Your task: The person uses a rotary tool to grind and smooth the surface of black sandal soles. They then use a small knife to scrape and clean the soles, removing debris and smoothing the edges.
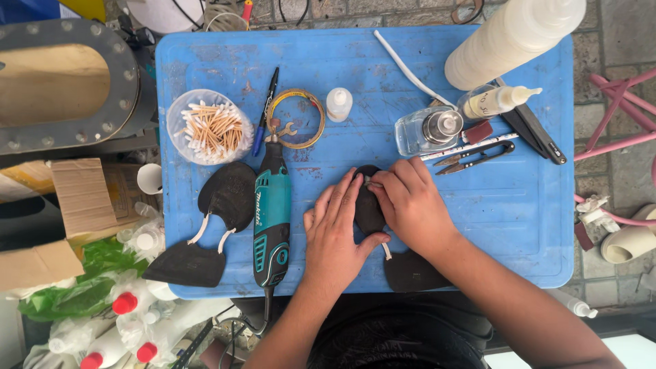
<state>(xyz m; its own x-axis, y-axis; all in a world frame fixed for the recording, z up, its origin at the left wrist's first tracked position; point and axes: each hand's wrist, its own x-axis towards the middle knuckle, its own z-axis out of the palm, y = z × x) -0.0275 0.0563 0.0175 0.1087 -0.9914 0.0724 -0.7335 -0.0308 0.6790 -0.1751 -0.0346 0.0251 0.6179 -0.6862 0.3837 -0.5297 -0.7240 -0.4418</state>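
Both of our hands are closed on the small dark oval rubber pad [367,205] near the middle of the blue plastic table top [533,212]: our left hand [335,232] lies flat along its left side with the fingers spread and the thumb hooked under its lower edge, and our right hand [410,205] covers its right side, thumb and forefinger pressed together in a pinch at its upper edge. We cannot tell what, if anything, sits between those fingertips.

Going by size, we see the tall cream-coloured plastic bottle [512,37] lying across the far right corner of the table. Left of our hands lies the teal and black rotary hand tool [272,219], pointing away from us. Beside it sit two black sole-shaped pieces with white straps [229,191], one above the other. A flat dark piece [410,272] rests at the near edge under our right wrist. At the far left stands the clear round tub of cotton swabs [205,128]. Just beyond our right hand is the clear glass dispenser with a metal pump top [430,130], then the black thread snips [473,156], well apart from the small white dropper bottle [339,104].
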